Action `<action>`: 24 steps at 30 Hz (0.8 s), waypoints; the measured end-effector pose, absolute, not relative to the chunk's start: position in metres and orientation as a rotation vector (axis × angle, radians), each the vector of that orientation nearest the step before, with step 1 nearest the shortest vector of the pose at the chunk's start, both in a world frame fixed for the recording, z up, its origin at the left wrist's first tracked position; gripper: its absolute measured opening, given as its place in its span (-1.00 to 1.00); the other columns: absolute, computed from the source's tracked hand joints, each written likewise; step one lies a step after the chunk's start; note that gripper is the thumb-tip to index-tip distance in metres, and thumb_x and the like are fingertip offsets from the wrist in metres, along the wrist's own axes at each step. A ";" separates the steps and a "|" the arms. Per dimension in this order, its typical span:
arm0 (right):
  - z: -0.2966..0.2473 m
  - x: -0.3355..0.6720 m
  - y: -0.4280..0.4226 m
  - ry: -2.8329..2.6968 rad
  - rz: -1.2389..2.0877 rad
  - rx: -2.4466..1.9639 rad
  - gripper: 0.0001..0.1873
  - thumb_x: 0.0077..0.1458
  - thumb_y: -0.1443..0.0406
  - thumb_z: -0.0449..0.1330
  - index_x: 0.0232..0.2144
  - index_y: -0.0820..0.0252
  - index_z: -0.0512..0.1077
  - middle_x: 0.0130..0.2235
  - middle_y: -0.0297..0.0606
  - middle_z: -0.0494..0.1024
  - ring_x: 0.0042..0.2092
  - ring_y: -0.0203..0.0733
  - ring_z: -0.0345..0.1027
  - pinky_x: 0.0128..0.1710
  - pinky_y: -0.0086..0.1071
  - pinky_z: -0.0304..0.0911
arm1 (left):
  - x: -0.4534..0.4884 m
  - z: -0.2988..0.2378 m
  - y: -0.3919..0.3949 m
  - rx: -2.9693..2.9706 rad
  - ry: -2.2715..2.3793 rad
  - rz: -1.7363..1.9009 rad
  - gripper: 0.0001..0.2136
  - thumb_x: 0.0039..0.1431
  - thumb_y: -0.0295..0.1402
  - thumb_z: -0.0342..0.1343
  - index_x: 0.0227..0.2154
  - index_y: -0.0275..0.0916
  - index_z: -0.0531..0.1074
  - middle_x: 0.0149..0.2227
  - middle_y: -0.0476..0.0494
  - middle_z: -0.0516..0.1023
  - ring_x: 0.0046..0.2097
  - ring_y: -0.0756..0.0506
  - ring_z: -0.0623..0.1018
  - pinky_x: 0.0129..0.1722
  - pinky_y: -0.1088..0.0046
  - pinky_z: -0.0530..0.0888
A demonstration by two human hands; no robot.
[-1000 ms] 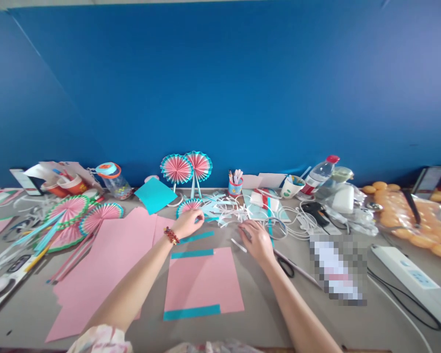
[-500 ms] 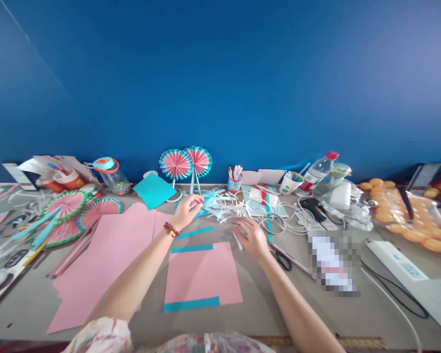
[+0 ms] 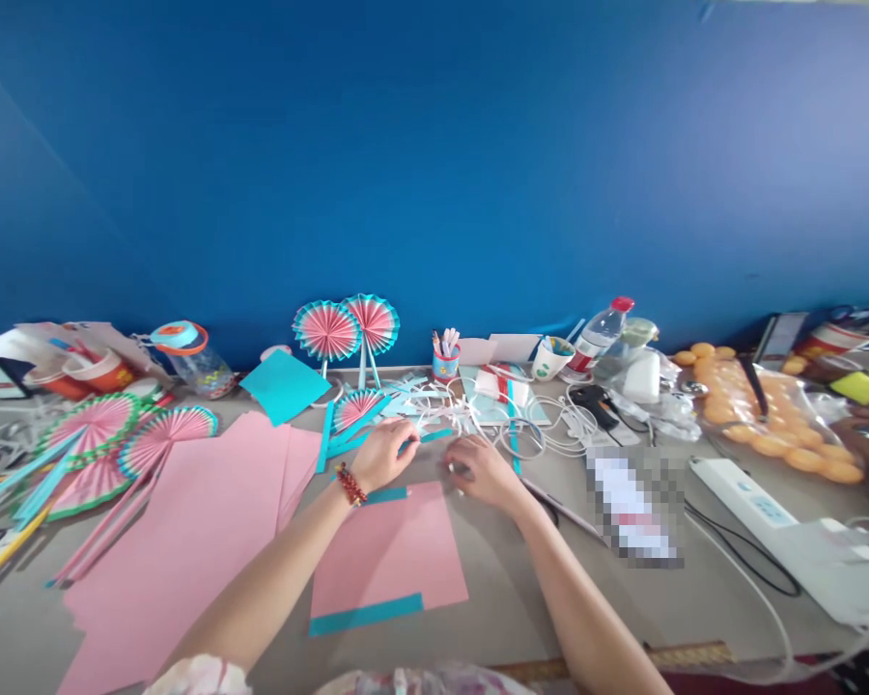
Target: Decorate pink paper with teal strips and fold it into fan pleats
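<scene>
From here I see the left hand (image 3: 389, 454) loosely curled, at twelve o'clock of the pink sheet (image 3: 391, 560) lying on the table (image 3: 507, 608); the right hand (image 3: 482, 473) also curls, at one o'clock; whether they pinch something, I cannot tell

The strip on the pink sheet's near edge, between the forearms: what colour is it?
The strip is teal blue, clearest in the head view.
</scene>
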State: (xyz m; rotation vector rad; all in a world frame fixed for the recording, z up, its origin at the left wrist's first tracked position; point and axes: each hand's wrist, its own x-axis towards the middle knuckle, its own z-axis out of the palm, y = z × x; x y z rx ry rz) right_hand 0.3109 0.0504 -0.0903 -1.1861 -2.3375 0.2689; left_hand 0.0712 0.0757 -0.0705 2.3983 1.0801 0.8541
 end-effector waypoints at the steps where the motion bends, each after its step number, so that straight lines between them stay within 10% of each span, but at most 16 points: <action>1: -0.088 0.315 0.050 -2.363 0.248 -1.194 -0.84 -0.05 0.44 0.22 -0.41 0.08 0.50 -0.30 -0.32 0.55 -0.17 -0.16 0.38 -0.08 -0.31 0.26 | 0.069 -0.070 0.075 2.369 1.096 0.862 -0.92 0.25 -0.44 -0.01 -0.29 -0.19 0.37 -0.26 -0.09 0.54 -0.16 -0.10 0.53 -0.03 0.31 0.42; 9: -0.068 0.332 0.049 -1.938 -0.098 -1.515 -0.77 0.21 0.39 0.04 -0.26 0.14 0.51 -0.19 -0.11 0.53 -0.13 0.00 0.34 -0.07 -0.15 0.23 | 0.062 -0.070 0.067 2.110 1.090 0.916 -0.87 0.19 -0.42 0.08 -0.20 -0.19 0.38 -0.23 -0.09 0.56 -0.18 -0.07 0.56 -0.14 0.38 0.50; 18: -0.071 0.288 0.043 -1.698 0.954 -1.153 -0.74 0.11 0.08 0.25 -0.29 0.14 0.53 -0.33 -0.27 0.60 -0.32 -0.20 0.46 -0.32 -0.38 0.35 | 0.074 -0.054 0.049 1.870 0.969 0.892 -0.79 0.17 -0.43 0.06 -0.12 -0.22 0.39 -0.37 -0.03 0.54 -0.33 -0.02 0.57 -0.24 0.45 0.52; 24: -0.075 0.290 0.042 -1.471 0.970 -1.241 -0.66 0.10 0.01 0.22 -0.41 0.18 0.48 -0.50 -0.30 0.54 -0.47 -0.25 0.41 -0.46 -0.43 0.29 | 0.057 -0.048 0.045 1.712 1.012 0.846 -0.84 0.20 -0.30 0.10 -0.21 -0.25 0.44 -0.36 -0.07 0.61 -0.39 -0.02 0.60 -0.29 0.44 0.56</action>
